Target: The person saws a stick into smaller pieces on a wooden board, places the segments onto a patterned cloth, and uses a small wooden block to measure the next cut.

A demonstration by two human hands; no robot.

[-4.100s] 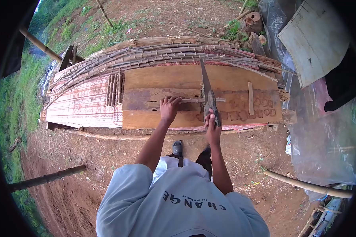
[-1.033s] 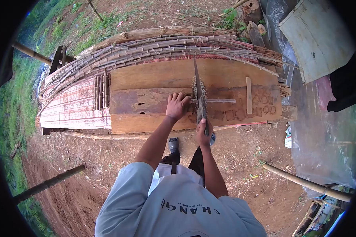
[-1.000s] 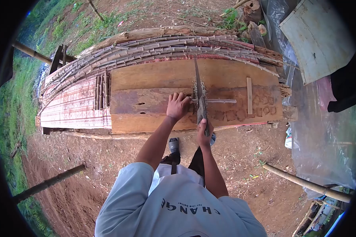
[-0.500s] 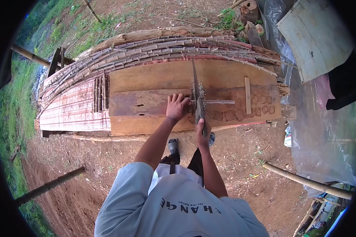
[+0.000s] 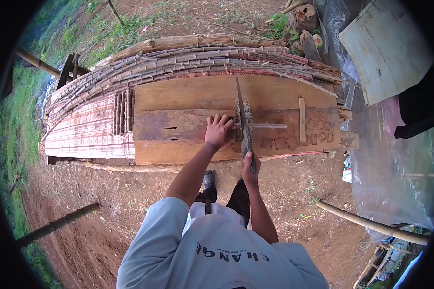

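My right hand (image 5: 250, 169) is wrapped round the handle of a long, tapering hand saw (image 5: 241, 103). The blade points away from me and lies across a thin, pale cassava stem (image 5: 270, 125). Just left of the blade, my left hand (image 5: 219, 131) presses the stem down on the wooden board (image 5: 188, 91), its fingers closed over the end. Right of the saw, the stem lies exposed on the board. Pale sawdust (image 5: 247, 111) is scattered along both sides of the blade.
Long cassava stems (image 5: 178, 62) are piled along the table's far side. Several short cut pieces (image 5: 123, 113) lie on the patterned cloth (image 5: 82, 130) at left. A flat wooden strip (image 5: 302, 119) lies at right. Bamboo poles (image 5: 371, 221) and plastic sheeting (image 5: 386, 164) stand nearby.
My right hand has drawn back slightly toward me with the saw. My left hand stays on the stem, and the view has shifted a little.
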